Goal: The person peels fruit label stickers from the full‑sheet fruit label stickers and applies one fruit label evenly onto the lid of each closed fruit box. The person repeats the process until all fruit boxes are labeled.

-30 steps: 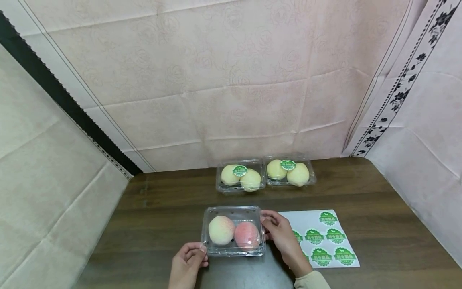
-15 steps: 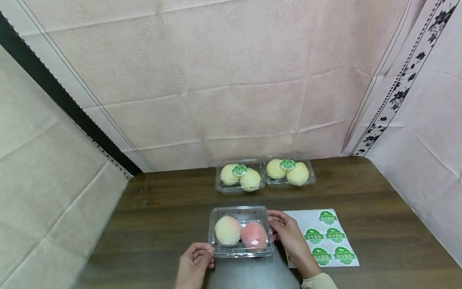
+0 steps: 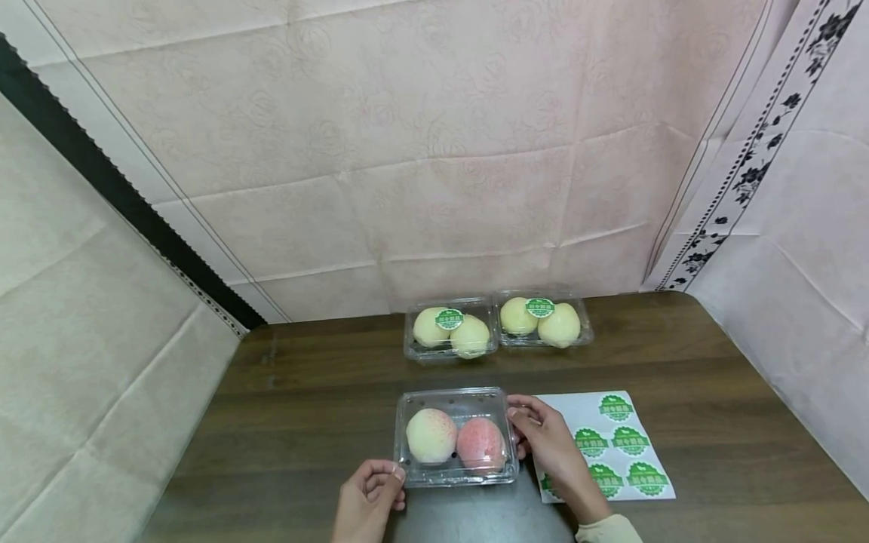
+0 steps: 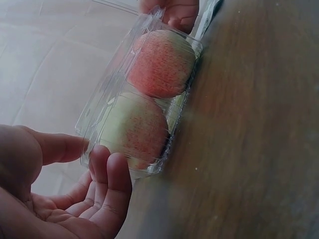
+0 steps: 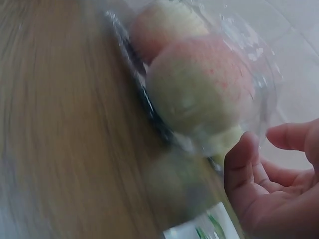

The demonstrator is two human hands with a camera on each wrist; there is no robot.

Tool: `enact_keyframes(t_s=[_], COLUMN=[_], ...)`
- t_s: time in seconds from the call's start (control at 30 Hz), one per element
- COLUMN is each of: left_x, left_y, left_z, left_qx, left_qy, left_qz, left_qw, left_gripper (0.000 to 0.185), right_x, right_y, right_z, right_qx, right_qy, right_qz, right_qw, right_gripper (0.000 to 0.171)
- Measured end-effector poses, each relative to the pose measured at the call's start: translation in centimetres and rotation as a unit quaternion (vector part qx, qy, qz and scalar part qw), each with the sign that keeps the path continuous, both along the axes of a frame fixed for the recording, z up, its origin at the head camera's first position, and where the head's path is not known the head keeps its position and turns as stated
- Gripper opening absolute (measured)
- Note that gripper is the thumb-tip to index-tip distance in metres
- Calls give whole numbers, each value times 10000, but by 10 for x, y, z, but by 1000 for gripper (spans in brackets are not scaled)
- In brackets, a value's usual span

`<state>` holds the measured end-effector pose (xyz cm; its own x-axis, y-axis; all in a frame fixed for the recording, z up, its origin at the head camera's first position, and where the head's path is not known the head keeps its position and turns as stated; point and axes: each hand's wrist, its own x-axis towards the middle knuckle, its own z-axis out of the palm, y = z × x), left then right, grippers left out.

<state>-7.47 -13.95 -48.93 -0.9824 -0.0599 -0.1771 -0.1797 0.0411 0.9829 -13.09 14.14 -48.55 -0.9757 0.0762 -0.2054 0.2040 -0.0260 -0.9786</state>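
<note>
A clear plastic clamshell box [image 3: 468,400] sits on the table in front of me, holding a pale peach [image 3: 431,436] and a pinker peach [image 3: 481,443]. My left hand [image 3: 366,494] pinches its near left corner; in the left wrist view the thumb and fingertips meet at the box's end. On the opposite side, my right hand [image 3: 553,449] holds the right edge with thumb and curled fingers. In the blurred right wrist view, those fingertips are right at the box's corner. The lid carries no sticker.
Right of the box lies a white sheet [image 3: 580,406] of green stickers [image 3: 630,441], partly under my right forearm. Along the table's back edge stand two similar boxes [image 3: 449,351] [image 3: 543,341] of pale yellow peaches, each with a green sticker. Patterned cloth hangs behind.
The box has slid a little to the right, both hands moving along with it. My right hand covers more of the sticker sheet's left part. The boxes at the back have stayed put.
</note>
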Motion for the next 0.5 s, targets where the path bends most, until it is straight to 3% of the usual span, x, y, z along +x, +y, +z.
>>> enact_keyframes(t_s=[0.13,0.27,0.4,0.5], left_x=[-1,-1,-2,-3], left_y=[0,1,1,0], left_z=[-1,-2,-1,-1], left_qx=[48,97,97,80], left_qy=[-12,-77,-152,-181], left_qz=[-49,-90,-102,-131], left_qw=[10000,9999,9998,9997], left_gripper=[23,23,22,22], right_x=[3,8,11,12], right_y=[11,29,47,61], right_z=[4,9,15,17], right_qx=[345,1359,2611,3358], right_qy=[107,383,937,1339], right_qz=[14,143,276,504], right_qw=[9993,9899,9604,9310], right_gripper=[34,31,28,28])
